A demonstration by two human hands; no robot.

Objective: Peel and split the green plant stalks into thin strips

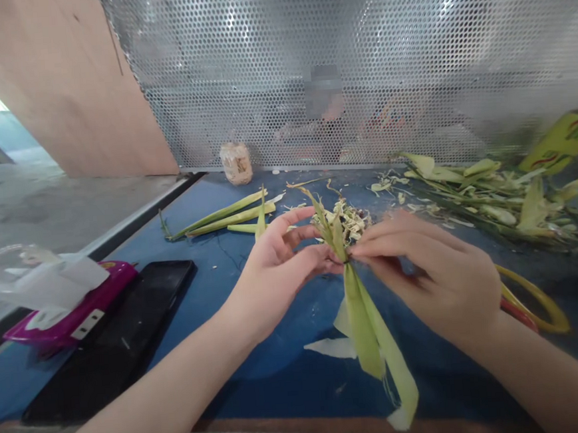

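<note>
Both my hands pinch a bundle of green leaf strips (367,324) at its waist, above a blue table (281,370). My left hand (283,264) grips the bundle from the left with thumb and fingers closed on it. From the right, my right hand (434,278) pinches the same spot. Long strips hang down toward the table's front edge, and short frayed ends (332,226) stick up above the pinch.
Loose green leaf stalks (224,218) lie at the back left, a pile of leaves (488,201) at the back right. A black phone (113,337) and a magenta box (71,314) sit left. Yellow scissor handles (536,300) lie right. Perforated metal screen (357,64) stands behind.
</note>
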